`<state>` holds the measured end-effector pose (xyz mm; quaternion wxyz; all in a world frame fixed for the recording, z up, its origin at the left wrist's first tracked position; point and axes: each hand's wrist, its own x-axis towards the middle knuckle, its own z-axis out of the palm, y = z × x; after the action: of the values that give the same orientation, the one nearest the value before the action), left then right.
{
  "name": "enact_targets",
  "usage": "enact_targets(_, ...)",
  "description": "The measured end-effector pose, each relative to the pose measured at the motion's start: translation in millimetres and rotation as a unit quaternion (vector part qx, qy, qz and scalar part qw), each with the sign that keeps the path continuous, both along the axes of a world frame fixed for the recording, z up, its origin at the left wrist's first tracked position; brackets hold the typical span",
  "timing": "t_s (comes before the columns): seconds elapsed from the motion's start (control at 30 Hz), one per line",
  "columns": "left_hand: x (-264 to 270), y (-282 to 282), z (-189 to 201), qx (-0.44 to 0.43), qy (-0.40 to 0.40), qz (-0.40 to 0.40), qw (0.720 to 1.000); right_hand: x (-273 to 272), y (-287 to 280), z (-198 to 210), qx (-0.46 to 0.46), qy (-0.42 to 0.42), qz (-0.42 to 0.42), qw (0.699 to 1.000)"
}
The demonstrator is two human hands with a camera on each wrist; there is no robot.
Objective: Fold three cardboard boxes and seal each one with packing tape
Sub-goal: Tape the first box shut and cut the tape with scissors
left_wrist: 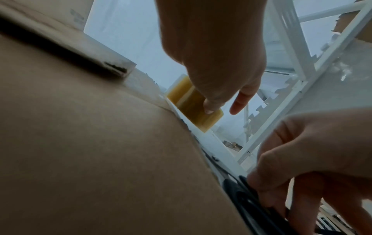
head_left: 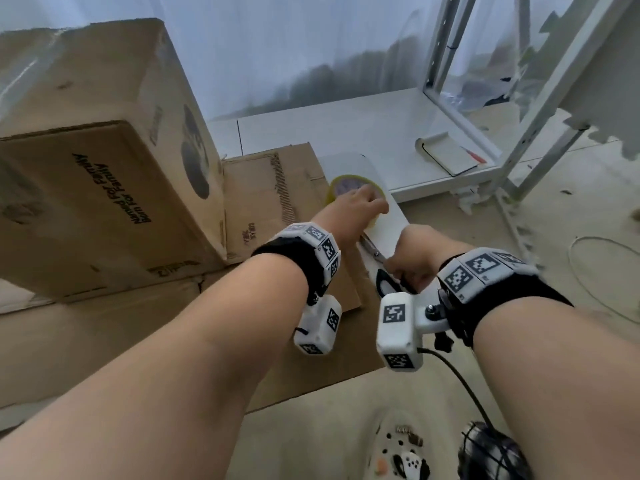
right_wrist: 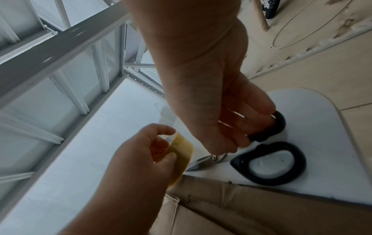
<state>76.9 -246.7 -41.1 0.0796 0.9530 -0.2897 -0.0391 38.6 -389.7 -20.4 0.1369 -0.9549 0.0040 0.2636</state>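
A yellowish packing tape roll (head_left: 334, 192) (right_wrist: 181, 151) (left_wrist: 201, 117) stands on a white board (head_left: 394, 216). My left hand (head_left: 360, 204) (right_wrist: 167, 143) pinches it between thumb and fingers. Just nearer on the same board lie black-handled scissors (head_left: 372, 249) (right_wrist: 240, 164). My right hand (head_left: 408, 265) (right_wrist: 237, 135) curls its fingers round one handle loop; the other loop lies free. A set-up cardboard box (head_left: 104, 174) with black print stands at the left. Flat cardboard (head_left: 263, 188) lies beside the board, under my left forearm.
A white metal shelf frame (head_left: 519, 133) rises at the right, with a white pad (head_left: 446, 154) on its base plate. More flat cardboard (head_left: 138, 341) covers the floor on the left. A thin hoop (head_left: 606, 278) lies on the floor at far right. A cable trails from my right wrist.
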Motion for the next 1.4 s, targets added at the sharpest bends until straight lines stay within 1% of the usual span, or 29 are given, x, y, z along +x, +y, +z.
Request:
enact_targets(0.07,4,-3,-6,0.011,-0.009,-0.008,1.000,4,-3,-6,0.004,0.009,0.000,1.000)
enact_targets(0.13,6,-6,-8,0.004,-0.021,-0.005,1.000,7,-5,-10,0.025,-0.010,-0.008,1.000)
enact_targets(0.27,6,-3,1,-0.017,-0.042,0.024,0.999,13,-7,-11,0.071,-0.130,-0.028,0.989)
enact_targets(0.37,0,14,18,-0.046,-0.070,0.045,0.995,12,0,-1,0.101,-0.167,-0.027,0.981)
enact_targets(0.5,-20,51,50,-0.053,-0.102,0.082,0.990,5,25,19,0.105,-0.186,0.019,0.977)
enact_targets(0.57,-35,69,70,-0.050,-0.140,0.093,0.984,-1,42,33,0.117,-0.214,0.045,0.969)
enact_targets(0.73,-78,105,122,-0.039,-0.243,0.095,0.965,-14,91,73,0.157,-0.303,0.105,0.934)
enact_targets(0.83,-108,140,156,-0.034,-0.289,0.108,0.950,-27,123,100,0.211,-0.359,0.134,0.899)
enact_targets(0.93,-137,185,177,-0.027,-0.312,0.189,0.931,-44,157,120,0.285,-0.397,0.162,0.857)
enact_targets(1.0,-151,220,182,-0.017,-0.285,0.256,0.923,-55,179,130,0.307,-0.403,0.200,0.839)
enact_targets(1.1,-162,274,178,-0.002,-0.234,0.315,0.920,-65,213,136,0.268,-0.401,0.269,0.834)
enact_targets(1.2,-159,301,163,-0.010,-0.193,0.325,0.926,-65,240,131,0.190,-0.408,0.312,0.837)
enact_targets(1.27,-156,307,152,-0.022,-0.218,0.324,0.920,-62,252,127,0.151,-0.414,0.313,0.841)
enact_targets(1.33,-154,309,142,-0.031,-0.253,0.327,0.910,-58,260,124,0.131,-0.421,0.301,0.846)
enact_targets(1.4,-152,310,133,-0.035,-0.280,0.326,0.902,-55,264,122,0.118,-0.457,0.293,0.832)
